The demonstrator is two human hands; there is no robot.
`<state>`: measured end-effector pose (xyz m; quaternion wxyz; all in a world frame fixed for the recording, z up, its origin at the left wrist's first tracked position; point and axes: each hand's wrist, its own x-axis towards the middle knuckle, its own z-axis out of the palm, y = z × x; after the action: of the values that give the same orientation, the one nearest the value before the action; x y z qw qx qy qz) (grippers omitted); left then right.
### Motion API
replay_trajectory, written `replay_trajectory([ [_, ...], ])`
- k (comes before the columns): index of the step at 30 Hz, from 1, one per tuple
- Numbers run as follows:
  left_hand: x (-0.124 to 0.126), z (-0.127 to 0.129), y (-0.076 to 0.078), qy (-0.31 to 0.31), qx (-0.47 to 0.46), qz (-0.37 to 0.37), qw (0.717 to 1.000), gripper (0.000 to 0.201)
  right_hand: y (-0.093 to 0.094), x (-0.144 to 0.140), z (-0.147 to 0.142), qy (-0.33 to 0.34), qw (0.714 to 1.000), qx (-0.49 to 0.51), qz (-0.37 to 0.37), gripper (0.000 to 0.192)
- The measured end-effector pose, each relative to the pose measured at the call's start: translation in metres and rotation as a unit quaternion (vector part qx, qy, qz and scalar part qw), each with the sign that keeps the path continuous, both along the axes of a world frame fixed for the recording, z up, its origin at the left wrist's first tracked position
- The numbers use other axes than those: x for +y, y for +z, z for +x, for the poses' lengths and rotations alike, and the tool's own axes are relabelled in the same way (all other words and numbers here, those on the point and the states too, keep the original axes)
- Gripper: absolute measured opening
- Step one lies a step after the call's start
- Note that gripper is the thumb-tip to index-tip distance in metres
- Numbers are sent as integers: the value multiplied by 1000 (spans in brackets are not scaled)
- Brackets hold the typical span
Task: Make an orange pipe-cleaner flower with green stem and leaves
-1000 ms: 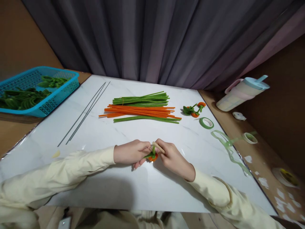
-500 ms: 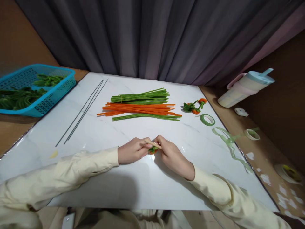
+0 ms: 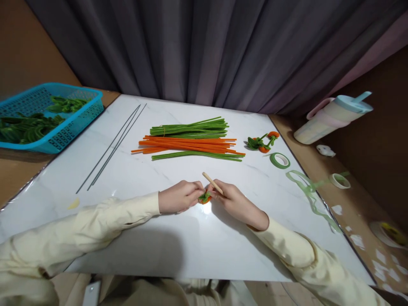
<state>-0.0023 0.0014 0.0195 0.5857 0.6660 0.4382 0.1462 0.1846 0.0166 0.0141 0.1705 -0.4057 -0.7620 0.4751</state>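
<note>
Small orange-and-green chenille flower (image 3: pixel 204 198) pinched between both hands, low over near-middle of white marble board (image 3: pixel 153 238). Left hand (image 3: pixel 179 196) curled shut, fingertips gripping flower. Right hand (image 3: pixel 234 203) closed round thin wooden stick (image 3: pixel 212 183), stick angled up and away, fingers also on flower. Beyond: green and orange stems (image 3: pixel 191 142) in flat rows, tape roll (image 3: pixel 279 160), blue basket (image 3: pixel 47 117) far left. Dark curtain (image 3: pixel 204 46) behind.

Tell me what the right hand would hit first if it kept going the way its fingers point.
The right hand points left at the small green-and-orange piece it already pinches; just beyond lie the left hand's fingertips, probably touching it too.
</note>
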Motion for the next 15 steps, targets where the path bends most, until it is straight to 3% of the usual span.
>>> replay_trajectory([
  [8, 1, -1, -6, -21, 21, 83, 996, 22, 1, -1, -6, -26, 998, -38, 41, 10],
  [13, 4, -2, -8, -65, 47, 191, 978, 10, 1, -5, -8, -41, 993, -70, 88, 12],
  [15, 4, -2, -7, -57, 39, 162, 984, 10, 0, -5, -7, -41, 993, -67, 89, 12],
])
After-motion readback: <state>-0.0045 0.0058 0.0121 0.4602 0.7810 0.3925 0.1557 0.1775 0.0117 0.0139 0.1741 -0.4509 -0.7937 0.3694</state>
